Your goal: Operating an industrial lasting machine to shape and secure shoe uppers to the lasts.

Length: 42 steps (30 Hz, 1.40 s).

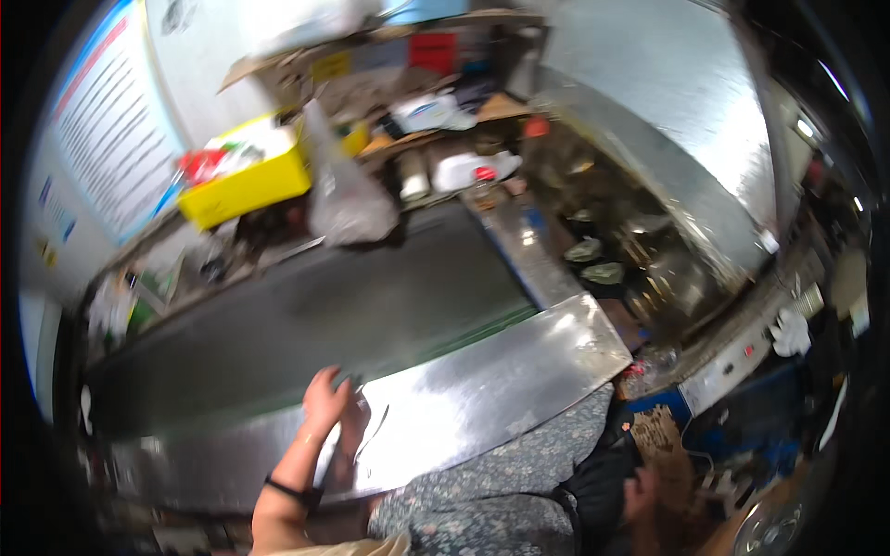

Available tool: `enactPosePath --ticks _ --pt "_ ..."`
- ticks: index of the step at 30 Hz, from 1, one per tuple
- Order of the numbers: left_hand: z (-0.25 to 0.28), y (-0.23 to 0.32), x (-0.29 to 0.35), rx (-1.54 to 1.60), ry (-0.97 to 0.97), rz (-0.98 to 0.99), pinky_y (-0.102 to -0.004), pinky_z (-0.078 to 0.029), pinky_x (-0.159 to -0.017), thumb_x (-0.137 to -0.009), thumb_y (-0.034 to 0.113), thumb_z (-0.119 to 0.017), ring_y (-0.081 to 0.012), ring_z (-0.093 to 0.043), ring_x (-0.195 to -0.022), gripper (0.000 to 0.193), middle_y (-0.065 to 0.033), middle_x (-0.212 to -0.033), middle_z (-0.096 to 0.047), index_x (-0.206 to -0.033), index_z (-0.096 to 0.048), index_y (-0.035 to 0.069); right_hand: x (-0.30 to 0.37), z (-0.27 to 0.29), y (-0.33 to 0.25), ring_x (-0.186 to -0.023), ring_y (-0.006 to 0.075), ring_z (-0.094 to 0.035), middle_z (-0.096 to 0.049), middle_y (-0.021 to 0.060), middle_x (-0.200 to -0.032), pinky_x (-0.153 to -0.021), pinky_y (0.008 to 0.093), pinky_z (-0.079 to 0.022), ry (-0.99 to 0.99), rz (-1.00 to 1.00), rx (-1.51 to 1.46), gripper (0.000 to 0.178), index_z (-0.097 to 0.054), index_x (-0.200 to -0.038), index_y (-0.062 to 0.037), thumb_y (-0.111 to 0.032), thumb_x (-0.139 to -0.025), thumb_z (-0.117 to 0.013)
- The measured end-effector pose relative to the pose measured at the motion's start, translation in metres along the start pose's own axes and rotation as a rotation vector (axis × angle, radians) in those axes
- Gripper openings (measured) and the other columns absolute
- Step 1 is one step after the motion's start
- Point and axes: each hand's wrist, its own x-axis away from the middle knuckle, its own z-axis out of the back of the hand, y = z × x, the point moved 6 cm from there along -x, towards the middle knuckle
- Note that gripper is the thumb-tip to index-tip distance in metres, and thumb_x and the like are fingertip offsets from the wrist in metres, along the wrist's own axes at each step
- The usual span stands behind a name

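Observation:
My left hand, with a black band round its wrist, is over the near edge of a dark, green-edged belt, where it meets a shiny metal ledge. Its fingers are closed, and a small dark greyish thing shows at their tips, too blurred to name. A thin dark strand lies on the ledge just right of this hand. Low on the right, beside my patterned grey clothing, is my right hand. It is dim and smeared, so its fingers cannot be read.
Behind the belt stand a yellow box, a hanging clear plastic bag and a cluttered shelf. A red-capped bottle is at the belt's far right corner. Farther right, a metal-walled bin holds loose pieces. White gloves lie at the right.

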Motion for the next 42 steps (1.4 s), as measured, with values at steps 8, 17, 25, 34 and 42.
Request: enactPosePath --ticks 8,17,25,34,42 --pt "-0.138 0.149 0.084 0.776 -0.706 -0.192 -0.0294 -0.05 -0.066 -0.093 0.013 -0.06 -0.0167 -0.06 -0.07 0.024 -0.0073 -0.087 -0.066 -0.114 -0.064 0.001 -0.013 -0.047 -0.097 -0.102 0.037 -0.056 -0.061 0.0123 -0.122 -0.089 0.0432 -0.049 0.268 -0.063 0.351 0.027 -0.07 -0.107 -0.0155 -0.025 -0.083 -0.064" --pt "-0.22 0.314 0.294 0.244 -1.388 -1.448 -0.0387 -0.052 -0.087 -0.094 0.032 -0.061 -0.0301 -0.065 -0.102 0.038 -0.0115 -0.108 -0.068 -0.125 -0.063 0.012 0.019 -0.043 -0.096 -0.096 0.0369 -0.058 -0.06 0.0148 -0.12 -0.084 0.0466 -0.052 0.344 -0.135 0.355 0.03 -0.069 -0.111 -0.0162 -0.028 -0.086 -0.06" --pt "-0.22 0.289 0.274 0.578 -1.406 -1.019 -0.0299 -0.048 -0.055 -0.098 0.023 -0.058 -0.0144 -0.058 -0.057 0.029 -0.005 -0.071 -0.065 -0.123 -0.062 0.008 0.037 -0.038 -0.078 -0.095 0.0362 -0.059 -0.062 0.0136 -0.122 -0.084 0.0443 -0.051 0.432 -0.14 0.313 0.027 -0.071 -0.11 -0.018 -0.027 -0.088 -0.058" --pt "-0.192 0.302 0.293 0.274 -1.124 -1.467 -0.044 -0.053 -0.078 -0.091 0.025 -0.061 -0.0371 -0.068 -0.089 0.035 -0.0197 -0.101 -0.069 -0.12 -0.063 0.005 0.027 -0.041 -0.088 -0.108 0.0348 -0.057 -0.059 0.0097 -0.131 -0.091 0.0431 -0.051 0.31 -0.159 0.222 0.029 -0.07 -0.114 -0.0198 -0.031 -0.09 -0.059" --pt "-0.194 0.297 0.294 0.305 -1.128 -1.449 -0.0431 -0.052 -0.082 -0.09 0.024 -0.062 -0.0366 -0.065 -0.097 0.035 -0.0185 -0.111 -0.067 -0.118 -0.063 0.004 0.028 -0.045 -0.08 -0.11 0.0339 -0.057 -0.059 0.0101 -0.134 -0.096 0.0423 -0.047 0.269 -0.173 0.112 0.029 -0.071 -0.113 -0.0196 -0.033 -0.09 -0.059"
